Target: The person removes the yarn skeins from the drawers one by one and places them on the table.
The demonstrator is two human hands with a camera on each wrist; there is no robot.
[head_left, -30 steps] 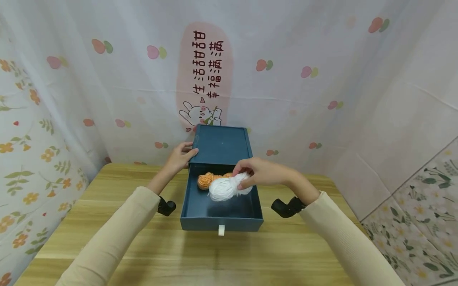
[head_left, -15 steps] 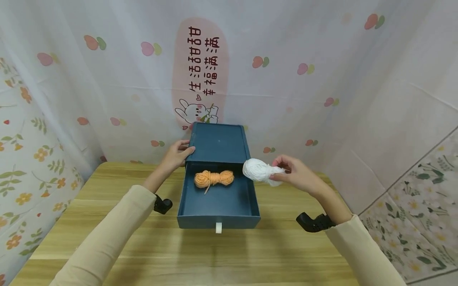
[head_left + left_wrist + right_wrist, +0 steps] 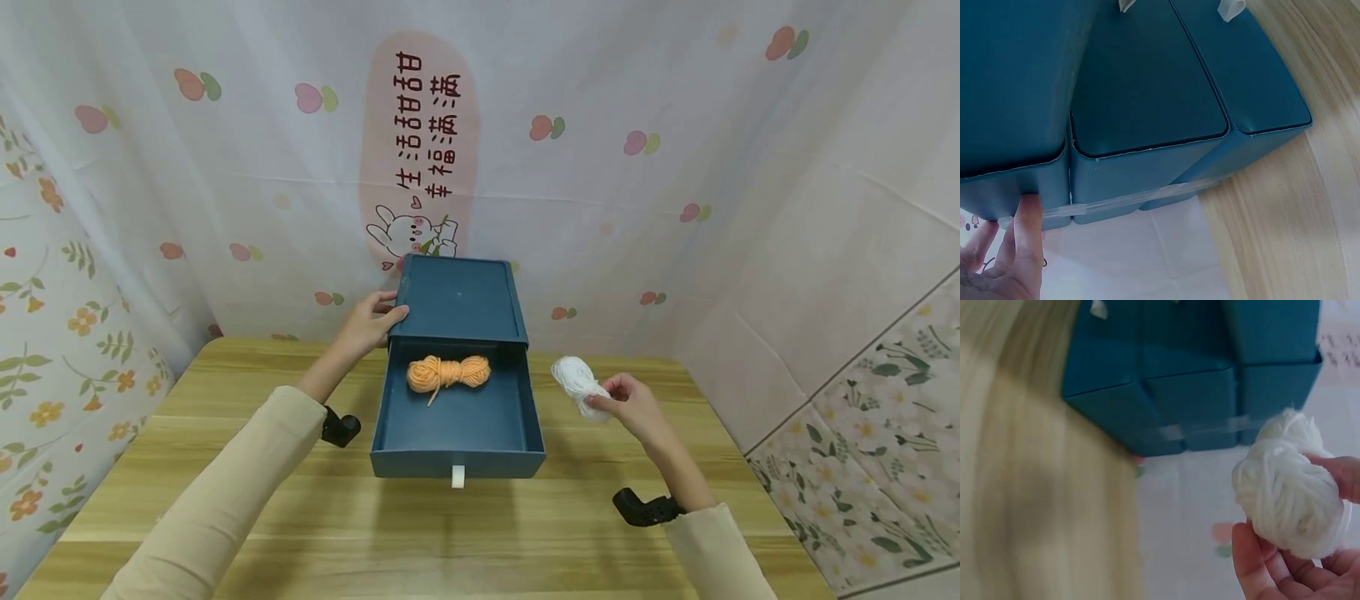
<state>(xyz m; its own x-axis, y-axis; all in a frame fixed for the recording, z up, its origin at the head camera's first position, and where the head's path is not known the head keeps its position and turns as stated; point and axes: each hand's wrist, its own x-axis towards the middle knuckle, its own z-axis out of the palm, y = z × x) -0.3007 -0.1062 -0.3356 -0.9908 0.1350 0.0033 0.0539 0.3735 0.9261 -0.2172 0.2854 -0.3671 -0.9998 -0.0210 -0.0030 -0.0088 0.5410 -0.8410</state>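
Observation:
A blue drawer unit point(image 3: 459, 292) stands on the table, its top drawer point(image 3: 457, 463) pulled out. Inside that drawer lies an orange skein of yarn point(image 3: 448, 372), tied round its middle. To the right of the drawer, my right hand point(image 3: 637, 410) pinches a white skein of yarn point(image 3: 577, 382), held in the air. The right wrist view shows thumb and fingers on either side of the white skein point(image 3: 1291, 494). At the unit's upper left edge rests my left hand point(image 3: 369, 325); in the left wrist view its fairly straight fingers point(image 3: 1029, 234) touch the side of the top compartment.
Lower drawers point(image 3: 1147, 81) sit stacked under the open one, with clear tape point(image 3: 1129, 201) along their sides. White pull tabs point(image 3: 458, 476) stick out at the front. The wooden table point(image 3: 450, 542) ends at a patterned curtain point(image 3: 600, 250) behind.
My right hand has lifted the white skein out of the top drawer and carried it right, then lower beside the drawer. My left hand stays at the unit's edge.

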